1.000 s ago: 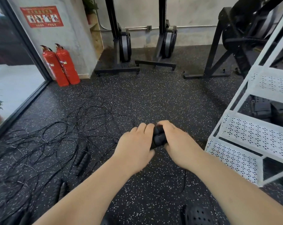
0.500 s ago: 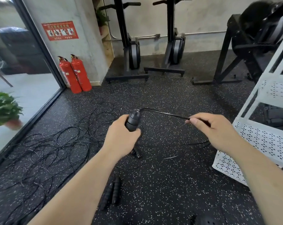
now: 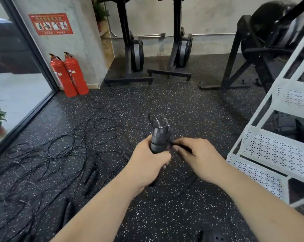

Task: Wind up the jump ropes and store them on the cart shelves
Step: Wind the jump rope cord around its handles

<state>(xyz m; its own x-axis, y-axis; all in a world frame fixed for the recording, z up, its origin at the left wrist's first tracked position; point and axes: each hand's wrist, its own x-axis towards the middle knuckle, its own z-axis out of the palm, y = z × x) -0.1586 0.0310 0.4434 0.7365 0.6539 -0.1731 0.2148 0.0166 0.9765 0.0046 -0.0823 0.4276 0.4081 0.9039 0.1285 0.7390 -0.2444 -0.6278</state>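
My left hand [image 3: 148, 165] grips the two black handles of a jump rope [image 3: 159, 137] upright, side by side. Thin cord loops out of their tops. My right hand [image 3: 199, 157] pinches the black cord just right of the handles, close against them. More black jump ropes [image 3: 48, 154] lie tangled on the floor to the left, with spare handles [image 3: 91, 175] among them. The white cart [image 3: 277, 151] with perforated shelves stands at the right; dark items sit on its middle shelf.
Two red fire extinguishers [image 3: 69, 75] stand by the wall at the back left, beside a glass door. Black exercise machines [image 3: 133, 49] line the back wall, and a larger one [image 3: 263, 41] sits behind the cart. A black shoe [image 3: 215, 237] shows at the bottom edge.
My hands parted and stretched the cord out, then came back together. My right hand now holds the cord close against the handles, and loops stand above them.
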